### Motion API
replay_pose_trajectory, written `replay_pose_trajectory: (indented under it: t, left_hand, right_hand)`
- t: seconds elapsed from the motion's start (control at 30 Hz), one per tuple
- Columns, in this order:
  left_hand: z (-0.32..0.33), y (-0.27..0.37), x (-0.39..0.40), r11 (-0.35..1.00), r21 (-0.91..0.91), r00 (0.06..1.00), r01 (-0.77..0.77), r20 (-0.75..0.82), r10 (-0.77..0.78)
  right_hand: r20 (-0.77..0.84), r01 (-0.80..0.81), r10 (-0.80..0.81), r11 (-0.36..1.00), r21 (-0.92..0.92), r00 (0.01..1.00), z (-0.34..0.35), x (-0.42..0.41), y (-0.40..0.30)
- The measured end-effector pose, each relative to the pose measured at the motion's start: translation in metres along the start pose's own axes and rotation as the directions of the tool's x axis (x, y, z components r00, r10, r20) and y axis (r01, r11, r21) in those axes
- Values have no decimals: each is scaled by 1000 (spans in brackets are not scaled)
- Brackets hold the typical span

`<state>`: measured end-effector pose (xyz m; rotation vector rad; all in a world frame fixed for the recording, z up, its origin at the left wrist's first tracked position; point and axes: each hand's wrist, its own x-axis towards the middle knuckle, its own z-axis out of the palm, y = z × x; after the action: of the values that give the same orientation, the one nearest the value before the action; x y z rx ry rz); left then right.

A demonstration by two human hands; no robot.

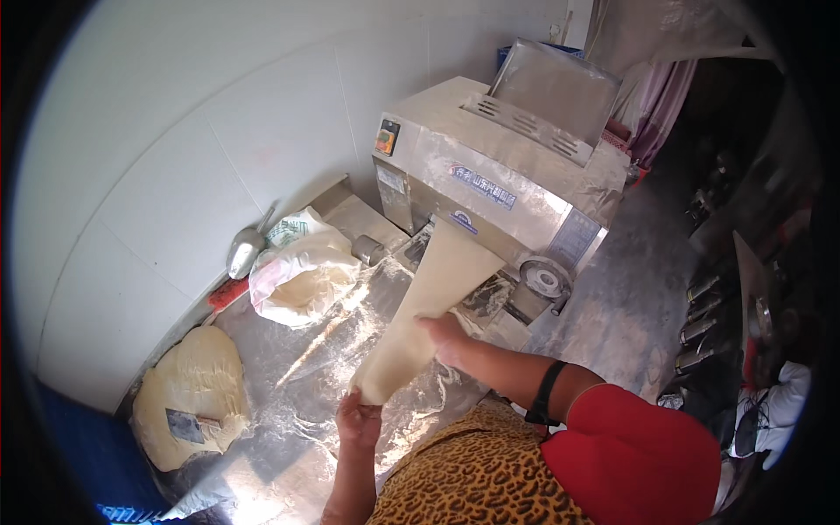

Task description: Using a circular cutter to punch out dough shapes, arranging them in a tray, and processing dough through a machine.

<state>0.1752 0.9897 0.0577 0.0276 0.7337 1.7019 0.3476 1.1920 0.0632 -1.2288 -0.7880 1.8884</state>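
A long sheet of dough point(420, 302) hangs out of the front of a metal dough sheeter point(485, 170) and slopes down towards me. My left hand point(359, 420) grips its near end at the left corner. Higher up, my right hand point(446, 338) holds the sheet's right edge, thumb on top and fingers hidden behind it. A handwheel with a crank point(545, 279) sits at the sheeter's lower right. On the floured metal table point(282, 380), a large lump of dough point(210, 361) lies at the left with a dough scraper point(185, 425) on it.
By the wall stand an open plastic bag of flour point(305, 285), a metal scoop point(246, 251) and a red-bristled brush point(228, 293). A blue container point(92, 453) is at the lower left. Several metal cylinders point(697, 331) stand at the right, near part of another person in white point(784, 407).
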Motion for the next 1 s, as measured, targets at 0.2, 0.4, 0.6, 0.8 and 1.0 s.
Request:
replay_pose_trajectory:
  t: [0.2, 0.4, 0.6, 0.8, 1.0]
  left_hand:
    - [-125, -20, 28, 901, -432, 999, 45, 40, -31]
    - [-28, -94, 83, 742, 655, 984, 142, -9, -180]
    - [-1, -19, 143, 737, 640, 976, -216, 166, 141]
    - [31, 35, 101, 855, 431, 938, -290, -50, 343]
    - [11, 87, 23, 808, 439, 839, -394, -186, 511]
  right_hand:
    - [173, -170, 243, 920, -354, 955, 135, -107, -22]
    - [264, -201, 362, 851, -485, 894, 168, -160, 3]
    - [658, -541, 653, 731, -416, 375, 67, -139, 6]
    - [434, -531, 647, 762, -370, 627, -111, 11, 30]
    - [180, -258, 206, 905, 340, 962, -160, 64, -26]
